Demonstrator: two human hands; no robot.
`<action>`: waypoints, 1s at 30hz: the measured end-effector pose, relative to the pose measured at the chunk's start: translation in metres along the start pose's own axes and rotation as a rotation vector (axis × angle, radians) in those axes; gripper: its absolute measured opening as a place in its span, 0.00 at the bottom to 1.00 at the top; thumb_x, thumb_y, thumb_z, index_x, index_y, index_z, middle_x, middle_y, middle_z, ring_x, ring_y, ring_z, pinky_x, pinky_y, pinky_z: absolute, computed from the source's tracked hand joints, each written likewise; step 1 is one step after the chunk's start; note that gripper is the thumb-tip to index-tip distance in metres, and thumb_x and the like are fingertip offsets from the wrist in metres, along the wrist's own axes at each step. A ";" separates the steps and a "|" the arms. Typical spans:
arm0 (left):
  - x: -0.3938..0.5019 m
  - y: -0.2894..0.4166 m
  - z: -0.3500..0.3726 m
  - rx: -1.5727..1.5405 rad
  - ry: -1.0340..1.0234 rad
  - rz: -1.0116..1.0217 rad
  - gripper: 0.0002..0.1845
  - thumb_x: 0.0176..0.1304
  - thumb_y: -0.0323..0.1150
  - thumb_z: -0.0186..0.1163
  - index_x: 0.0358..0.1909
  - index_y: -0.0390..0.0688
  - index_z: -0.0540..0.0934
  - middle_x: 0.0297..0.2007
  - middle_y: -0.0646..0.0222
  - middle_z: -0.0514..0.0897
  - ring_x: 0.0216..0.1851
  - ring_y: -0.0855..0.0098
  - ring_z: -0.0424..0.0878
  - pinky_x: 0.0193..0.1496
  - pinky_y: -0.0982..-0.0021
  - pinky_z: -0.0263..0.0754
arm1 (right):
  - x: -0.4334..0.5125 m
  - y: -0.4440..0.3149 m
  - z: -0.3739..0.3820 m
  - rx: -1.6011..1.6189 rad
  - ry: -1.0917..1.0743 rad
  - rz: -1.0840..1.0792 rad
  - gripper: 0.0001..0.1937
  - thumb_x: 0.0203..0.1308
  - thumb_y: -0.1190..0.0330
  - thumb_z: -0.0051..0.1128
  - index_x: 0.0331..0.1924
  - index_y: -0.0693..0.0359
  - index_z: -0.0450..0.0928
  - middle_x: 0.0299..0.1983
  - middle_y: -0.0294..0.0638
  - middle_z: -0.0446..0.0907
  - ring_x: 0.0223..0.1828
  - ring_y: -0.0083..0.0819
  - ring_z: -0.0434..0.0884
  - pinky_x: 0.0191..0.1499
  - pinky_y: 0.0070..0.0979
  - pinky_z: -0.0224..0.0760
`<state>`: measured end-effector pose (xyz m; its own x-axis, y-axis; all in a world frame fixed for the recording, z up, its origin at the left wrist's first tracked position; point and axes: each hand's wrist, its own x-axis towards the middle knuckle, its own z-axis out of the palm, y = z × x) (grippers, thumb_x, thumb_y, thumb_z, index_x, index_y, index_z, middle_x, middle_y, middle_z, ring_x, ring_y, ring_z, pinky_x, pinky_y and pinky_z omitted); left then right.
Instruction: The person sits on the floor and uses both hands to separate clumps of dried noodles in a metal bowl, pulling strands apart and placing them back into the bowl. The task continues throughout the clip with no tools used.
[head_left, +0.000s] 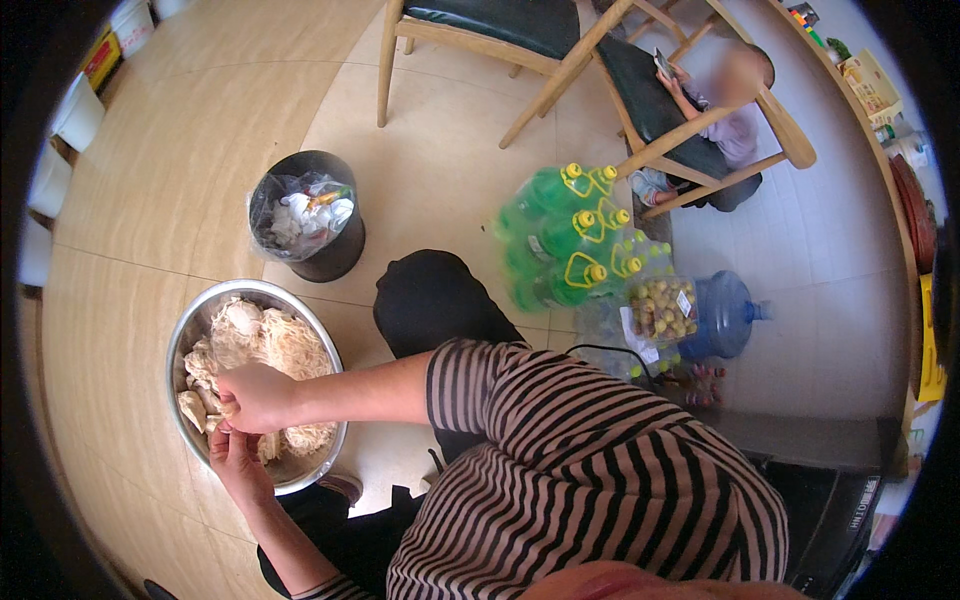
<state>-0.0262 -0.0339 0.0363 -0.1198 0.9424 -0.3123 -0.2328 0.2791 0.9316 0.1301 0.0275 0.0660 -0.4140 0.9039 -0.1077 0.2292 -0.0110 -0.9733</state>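
Note:
A round metal bowl (339, 405) stands on the floor at the left, holding larger pale chunks of what looks like cooked chicken and a heap of fine pale shreds (296, 349). Over the bowl, my right hand (259, 397) grips a small piece of the pale meat (228, 409), partly hidden by the fingers. My left hand (238, 454) is just below it, thumb and fingertips pinched on the same piece. The two hands nearly touch.
A black lined bin (341, 251) with crumpled waste stands beyond the bowl. Green bottles (551, 225), a clear box of round fruit (664, 307) and a blue water jug (724, 315) stand right. A person (731, 127) holding a phone sits by wooden chairs (487, 45). White buckets (79, 112) line the left.

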 end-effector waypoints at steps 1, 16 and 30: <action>-0.001 0.000 0.001 -0.024 -0.008 -0.007 0.06 0.63 0.31 0.57 0.36 0.38 0.76 0.32 0.67 0.81 0.33 0.76 0.80 0.40 0.75 0.76 | -0.001 0.001 0.000 -0.016 0.011 0.014 0.14 0.43 0.68 0.66 0.32 0.68 0.75 0.27 0.52 0.79 0.31 0.46 0.80 0.33 0.35 0.71; -0.004 0.008 0.006 0.178 0.037 -0.022 0.07 0.63 0.31 0.57 0.33 0.37 0.74 0.30 0.69 0.80 0.30 0.78 0.78 0.38 0.77 0.75 | -0.003 -0.001 -0.004 -0.126 0.041 -0.088 0.13 0.44 0.72 0.61 0.35 0.69 0.75 0.27 0.55 0.78 0.33 0.49 0.80 0.36 0.38 0.72; -0.006 0.013 0.014 -0.085 -0.024 -0.041 0.06 0.58 0.25 0.55 0.37 0.37 0.75 0.30 0.66 0.80 0.30 0.74 0.79 0.35 0.74 0.74 | 0.003 0.002 0.000 -0.043 -0.051 0.035 0.17 0.47 0.72 0.59 0.43 0.69 0.73 0.36 0.57 0.78 0.39 0.47 0.80 0.41 0.36 0.71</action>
<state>-0.0150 -0.0330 0.0527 -0.0858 0.9350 -0.3440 -0.3179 0.3015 0.8989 0.1295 0.0301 0.0642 -0.4489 0.8805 -0.1523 0.2809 -0.0228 -0.9595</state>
